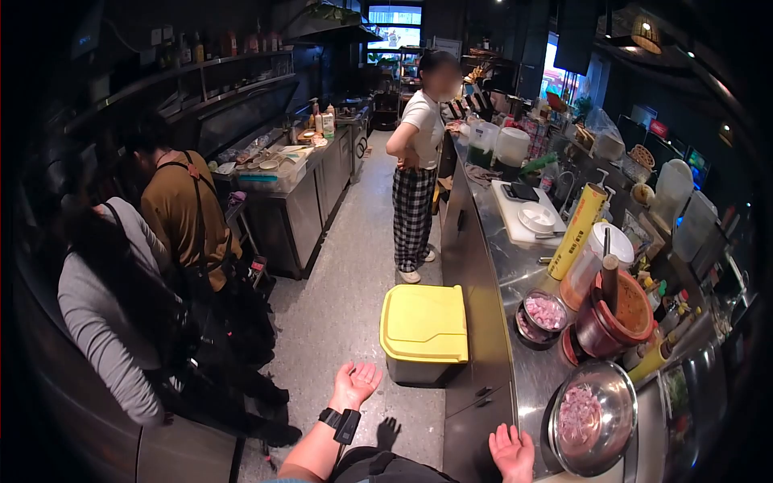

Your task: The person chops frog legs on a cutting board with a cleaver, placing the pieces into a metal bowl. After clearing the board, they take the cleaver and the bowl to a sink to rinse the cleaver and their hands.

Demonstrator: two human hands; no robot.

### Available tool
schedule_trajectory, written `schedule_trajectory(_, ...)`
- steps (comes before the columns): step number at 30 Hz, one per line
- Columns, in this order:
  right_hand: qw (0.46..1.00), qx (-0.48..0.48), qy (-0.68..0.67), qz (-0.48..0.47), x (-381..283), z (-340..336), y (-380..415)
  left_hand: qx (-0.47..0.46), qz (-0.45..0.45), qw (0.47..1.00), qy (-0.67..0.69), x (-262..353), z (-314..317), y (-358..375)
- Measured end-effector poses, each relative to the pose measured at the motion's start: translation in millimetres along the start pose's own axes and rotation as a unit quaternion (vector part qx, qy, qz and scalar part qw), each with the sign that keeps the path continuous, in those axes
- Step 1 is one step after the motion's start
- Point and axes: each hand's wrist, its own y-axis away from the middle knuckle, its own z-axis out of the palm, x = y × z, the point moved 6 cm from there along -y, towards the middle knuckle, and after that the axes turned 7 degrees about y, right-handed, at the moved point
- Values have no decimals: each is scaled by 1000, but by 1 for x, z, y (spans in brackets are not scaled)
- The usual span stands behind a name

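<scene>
Palm up and holding nothing, my left hand (356, 385) is held out over the floor, with a black device strapped at the wrist. Just beyond it stands a bin with a yellow lid (424, 324). My right hand (511, 452), also palm up with fingers apart, is at the counter's front edge. Closest to it is a large steel bowl (616, 419) with chopped pinkish pieces (578, 414) inside. Farther along, a smaller bowl holds diced pink pieces (545, 312). Beside that is a reddish mortar (600, 338) with a wooden pestle (610, 282) standing in it.
A yellow roll box (578, 231) stands upright on the steel counter (515, 278), near a white board (515, 213) with a dark scale. One person (419, 145) stands in the aisle beside the counter. Two others (189, 213) bend over at the left, near a prep counter (274, 189).
</scene>
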Motion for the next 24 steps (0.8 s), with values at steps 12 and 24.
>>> schedule_trajectory(12, 1000, -7, -18, 3, -11, 15, -7, -13, 109, 989, 96, 104, 39, -52)
schedule_trajectory(24, 881, -33, -413, 227, 21, 7, -9, 38, -88, 995, 30, 30, -102, -79)
